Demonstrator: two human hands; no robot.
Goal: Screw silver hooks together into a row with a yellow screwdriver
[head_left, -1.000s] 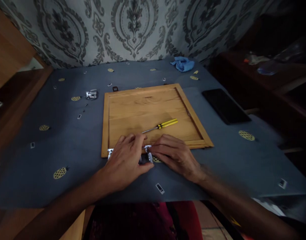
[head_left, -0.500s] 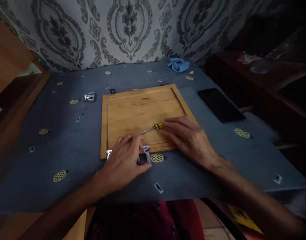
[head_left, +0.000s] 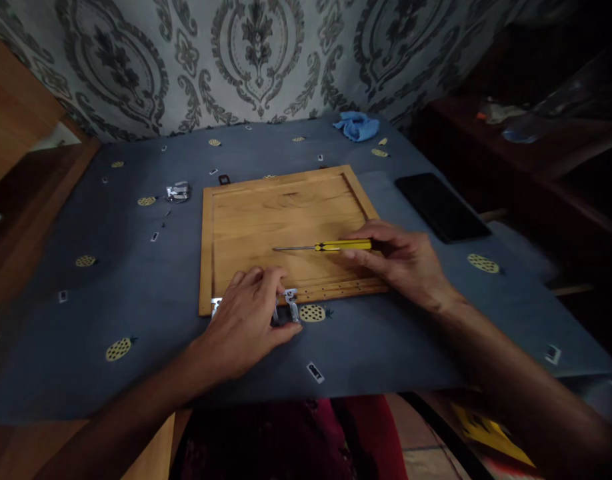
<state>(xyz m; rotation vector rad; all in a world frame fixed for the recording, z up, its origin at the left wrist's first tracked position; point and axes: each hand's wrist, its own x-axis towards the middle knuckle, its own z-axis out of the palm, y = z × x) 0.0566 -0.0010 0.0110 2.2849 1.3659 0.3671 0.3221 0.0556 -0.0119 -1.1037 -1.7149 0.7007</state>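
A wooden panel [head_left: 271, 223] with a raised frame lies flat on the table, a row of small holes along its near edge. At that edge, toward the left, my left hand [head_left: 249, 320] is closed over a silver metal hinge [head_left: 291, 303]; the palm and fingers hide part of it. Between the thumb and fingers of my right hand [head_left: 403, 263] is a yellow and black screwdriver [head_left: 343, 246]. It is held nearly level above the panel, its tip pointing left and apart from the hinge.
Another silver hinge [head_left: 178, 192] lies left of the panel, with small dark screws [head_left: 165, 220] near it. A black phone [head_left: 442, 207] rests at the right, and a crumpled blue cloth [head_left: 357, 126] at the back. A patterned wall [head_left: 259, 53] stands behind the table.
My right hand has closed around the screwdriver handle, and the tool now lies more level, its tip farther from the hinge. My left hand stays on the hinge.
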